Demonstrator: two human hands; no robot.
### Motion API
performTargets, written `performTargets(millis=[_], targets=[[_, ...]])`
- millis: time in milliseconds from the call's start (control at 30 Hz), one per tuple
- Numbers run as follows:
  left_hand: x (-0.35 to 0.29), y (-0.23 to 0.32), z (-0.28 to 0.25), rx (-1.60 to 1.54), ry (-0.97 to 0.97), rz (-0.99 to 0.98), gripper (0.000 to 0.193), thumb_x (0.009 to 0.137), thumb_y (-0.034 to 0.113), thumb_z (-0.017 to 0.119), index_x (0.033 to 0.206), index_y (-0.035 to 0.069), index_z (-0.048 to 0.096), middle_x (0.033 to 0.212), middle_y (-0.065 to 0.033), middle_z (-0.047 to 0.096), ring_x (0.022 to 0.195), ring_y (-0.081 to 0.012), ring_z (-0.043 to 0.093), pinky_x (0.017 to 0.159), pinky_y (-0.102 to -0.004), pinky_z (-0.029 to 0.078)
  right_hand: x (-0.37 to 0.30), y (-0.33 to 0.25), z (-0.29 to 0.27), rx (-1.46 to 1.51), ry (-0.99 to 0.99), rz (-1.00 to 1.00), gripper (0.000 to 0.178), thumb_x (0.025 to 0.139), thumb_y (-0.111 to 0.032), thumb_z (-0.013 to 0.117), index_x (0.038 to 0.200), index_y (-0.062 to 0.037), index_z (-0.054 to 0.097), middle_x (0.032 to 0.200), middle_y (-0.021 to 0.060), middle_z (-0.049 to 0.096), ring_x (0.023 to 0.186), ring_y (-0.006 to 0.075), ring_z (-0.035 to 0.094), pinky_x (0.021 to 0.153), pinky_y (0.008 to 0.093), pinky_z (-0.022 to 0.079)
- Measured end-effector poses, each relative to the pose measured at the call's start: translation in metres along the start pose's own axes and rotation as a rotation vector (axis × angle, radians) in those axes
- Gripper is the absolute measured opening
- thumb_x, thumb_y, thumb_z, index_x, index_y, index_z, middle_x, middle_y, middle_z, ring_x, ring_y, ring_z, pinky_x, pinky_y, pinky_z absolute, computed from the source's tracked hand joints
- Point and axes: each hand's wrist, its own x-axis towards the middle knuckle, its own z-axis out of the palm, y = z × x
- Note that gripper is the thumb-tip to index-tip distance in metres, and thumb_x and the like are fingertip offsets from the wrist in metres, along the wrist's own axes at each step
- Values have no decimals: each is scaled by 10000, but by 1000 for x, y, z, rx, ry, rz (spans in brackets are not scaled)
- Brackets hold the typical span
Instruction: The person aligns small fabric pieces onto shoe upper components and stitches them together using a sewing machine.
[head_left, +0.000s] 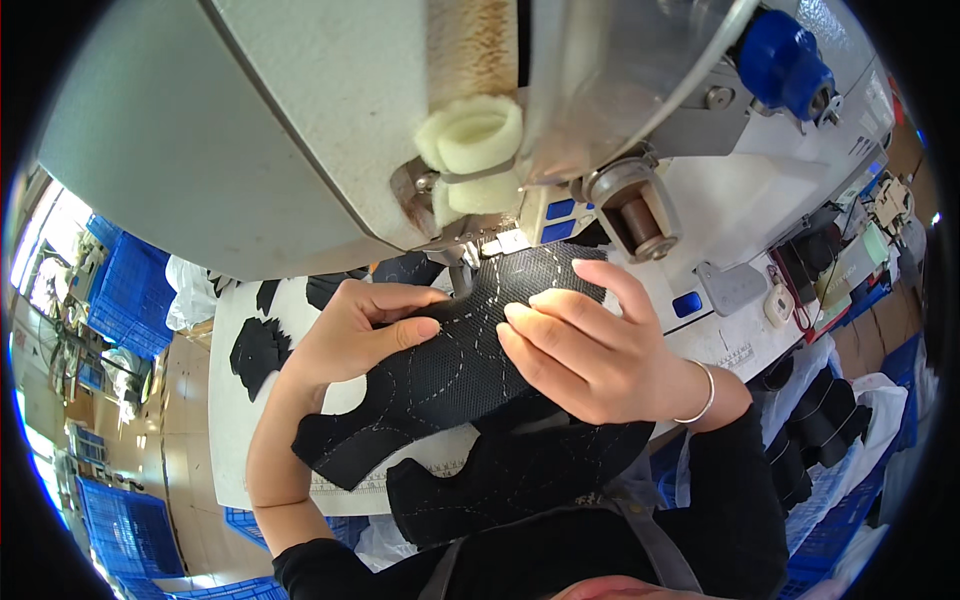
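The left hand [350, 330] reached in from the left to the upper-left edge of a black fabric piece [455, 365], its thumb lying on the cloth and its index finger stretched toward the presser foot [462, 277]; whether the fingers pinched the edge could not be told. The right hand [595, 345] was open over the right part of the same piece, fingers loosely bent and spread, the index finger reaching farthest up. The fabric piece, marked with pale dashed lines, thus lay between and beneath the two hands, its upper end near the foot of the sewing machine [300, 110] and its narrower end extending down and left, below the left hand. Nearer the body lay a second black piece [520, 485]. Left of the left wrist, some dark cut pieces [258, 350] rested on the white table [228, 430].
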Motion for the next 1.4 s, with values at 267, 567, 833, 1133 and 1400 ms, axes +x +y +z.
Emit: performTargets(millis=[267, 567, 833, 1133, 1400], targets=[[-25, -106, -84, 1222, 559, 22, 565, 782, 9, 672, 1315, 116, 522, 1271, -128, 563, 1152, -298, 530, 1000, -442, 387, -3, 20, 25, 99, 105, 65, 95, 712, -91, 710, 793, -58, 672, 869, -6, 604, 807, 140, 590, 880, 432, 445], [-31, -162, -107, 1112, 412, -20, 449, 760, 43, 711, 1177, 96, 551, 1075, -119, 657, 1018, -313, 596, 920, -438, 450, -6, 20, 12, 110, -73, 102, 314, 584, -6, 661, 892, -60, 690, 970, 5, 639, 877, 197, 586, 846, 418, 429], [-57, -102, -55, 305, 790, 157, 285, 781, -48, 694, 1050, 23, 629, 904, 12, 609, 636, -4, 477, 541, -170, 384, -8, -4, -13, 240, -27, -141, 175, 719, -105, 694, 894, -91, 697, 999, 17, 658, 952, 162, 613, 856, 375, 454], [-37, 5, 54, 81, 379, 215, 155, 793, -23, 729, 940, 6, 690, 864, -9, 635, 640, -28, 569, 524, -174, 421, -24, -18, 17, 1237, -447, 665, 281, 852, -220, 703, 1039, -15, 654, 914, 101, 690, 854, 207, 655, 783, 332, 506], [-20, -10, 59, 446, 411, 536, 288, 761, -31, 741, 1030, 72, 725, 824, -15, 599, 544, -49, 461, 472, -205, 356, -23, -16, 18, 1315, -361, 783, 220, 897, -196, 677, 1016, -11, 667, 877, 52, 689, 786, 89, 602, 714, 248, 479]])
